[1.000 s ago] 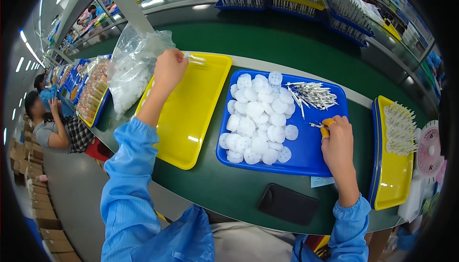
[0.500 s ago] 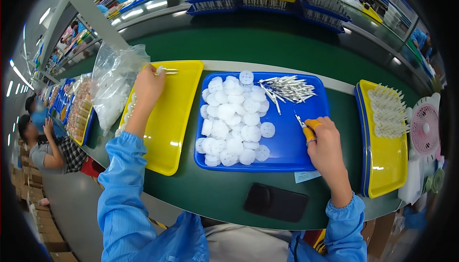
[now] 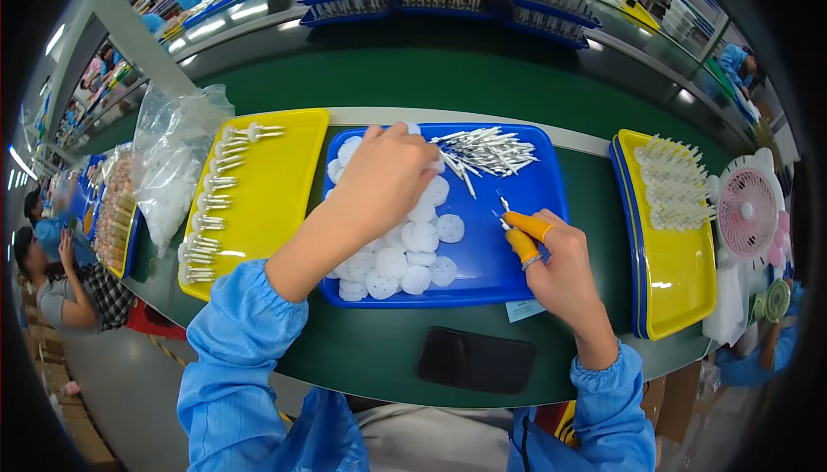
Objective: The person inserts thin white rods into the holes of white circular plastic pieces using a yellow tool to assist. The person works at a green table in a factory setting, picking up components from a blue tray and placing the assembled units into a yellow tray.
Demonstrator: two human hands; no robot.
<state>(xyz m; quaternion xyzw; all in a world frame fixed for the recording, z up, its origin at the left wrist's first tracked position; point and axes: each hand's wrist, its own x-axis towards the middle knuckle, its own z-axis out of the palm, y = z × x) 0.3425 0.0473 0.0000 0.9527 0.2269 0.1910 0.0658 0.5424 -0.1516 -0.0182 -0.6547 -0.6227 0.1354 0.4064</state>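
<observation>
Head view, looking down from above the person's own forearms in blue sleeves. Left hand [image 3: 386, 181] reached forward over a blue tray [image 3: 534, 239] and rested, fingers curled downward, on the far part of a heap of white round discs [image 3: 405, 257]; whether the fingers had closed on a disc was hidden beneath the hand, so I cannot tell. Most discs lay just under and nearer than that hand, toward the person. Right hand [image 3: 560, 257] hovered over the tray's right part, its thumb and forefinger, capped in orange finger cots, pinched narrowly on a small thin white pin [image 3: 502, 211]. That pin's long axis ran up and slightly left from the fingertips, pointing toward a loose pile of thin white pins [image 3: 487, 152] at the tray's far edge. The pile was nearer the right hand than the left. Beside the blue tray on the left, a yellow tray [image 3: 276, 205] carried a column of assembled pieces [image 3: 207, 214] along its left edge. Another yellow tray [image 3: 680, 274] sat on the right. A dark phone [image 3: 476, 360] lay on the green bench [image 3: 379, 351], near the person.
</observation>
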